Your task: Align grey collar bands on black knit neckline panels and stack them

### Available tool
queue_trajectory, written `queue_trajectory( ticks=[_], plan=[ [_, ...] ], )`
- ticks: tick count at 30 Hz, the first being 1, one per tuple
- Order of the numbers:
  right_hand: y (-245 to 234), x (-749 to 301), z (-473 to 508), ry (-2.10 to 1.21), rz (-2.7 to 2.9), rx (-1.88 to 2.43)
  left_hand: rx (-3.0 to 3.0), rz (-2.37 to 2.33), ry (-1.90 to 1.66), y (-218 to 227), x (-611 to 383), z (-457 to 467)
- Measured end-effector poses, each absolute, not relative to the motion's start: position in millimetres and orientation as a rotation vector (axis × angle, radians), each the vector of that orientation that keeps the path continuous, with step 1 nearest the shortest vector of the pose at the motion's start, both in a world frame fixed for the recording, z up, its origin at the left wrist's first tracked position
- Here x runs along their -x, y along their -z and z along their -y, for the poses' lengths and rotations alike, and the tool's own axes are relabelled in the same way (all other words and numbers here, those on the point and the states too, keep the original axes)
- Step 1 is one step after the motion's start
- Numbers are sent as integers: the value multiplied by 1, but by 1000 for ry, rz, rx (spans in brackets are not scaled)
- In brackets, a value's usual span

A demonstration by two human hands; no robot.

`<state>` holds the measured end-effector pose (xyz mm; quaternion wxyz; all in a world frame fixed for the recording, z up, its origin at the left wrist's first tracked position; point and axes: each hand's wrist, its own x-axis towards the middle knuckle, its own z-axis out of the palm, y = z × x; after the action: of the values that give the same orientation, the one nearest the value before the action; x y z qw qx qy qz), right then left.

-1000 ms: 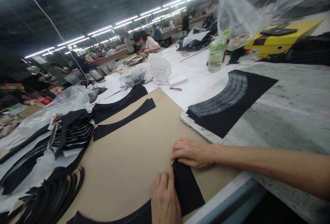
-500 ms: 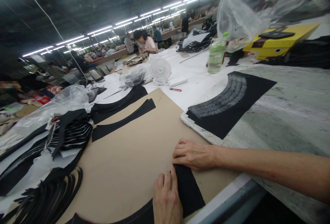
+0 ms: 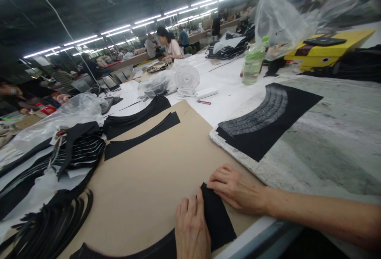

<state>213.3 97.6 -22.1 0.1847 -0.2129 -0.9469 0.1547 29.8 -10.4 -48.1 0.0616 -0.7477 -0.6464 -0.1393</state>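
A curved black fabric piece (image 3: 218, 221) lies on brown pattern paper (image 3: 149, 179) at the near edge of the table. My left hand (image 3: 190, 227) rests flat on its inner edge, fingers together and stretched out. My right hand (image 3: 235, 187) lies flat at the piece's upper right corner, fingertips touching the cloth. Neither hand holds anything. The piece curves away to the left under my left hand.
Two more black curved pieces (image 3: 139, 132) lie farther up the paper. A stack of black cut pieces (image 3: 264, 120) sits on a grey board (image 3: 336, 140) to the right. Striped black fabric and plastic bags (image 3: 71, 147) are at left. A small fan (image 3: 187, 79), a green bottle (image 3: 252, 63) and a yellow box (image 3: 330, 48) stand behind. Other people work in the distance.
My right hand has slid down and right along the top edge of the black piece, uncovering its upper corner. My left hand stays flat on the cloth.
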Motion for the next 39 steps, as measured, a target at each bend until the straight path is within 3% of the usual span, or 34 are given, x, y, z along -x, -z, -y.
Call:
queue_trajectory(
  ticks=[34,39],
  plan=[
    [38,-213,-94,-190,2651,533,2251,1793,135,41,-39,-3],
    [36,-213,-94,-209,2633,533,2286,2048,472,34,-19,1]
  ],
)
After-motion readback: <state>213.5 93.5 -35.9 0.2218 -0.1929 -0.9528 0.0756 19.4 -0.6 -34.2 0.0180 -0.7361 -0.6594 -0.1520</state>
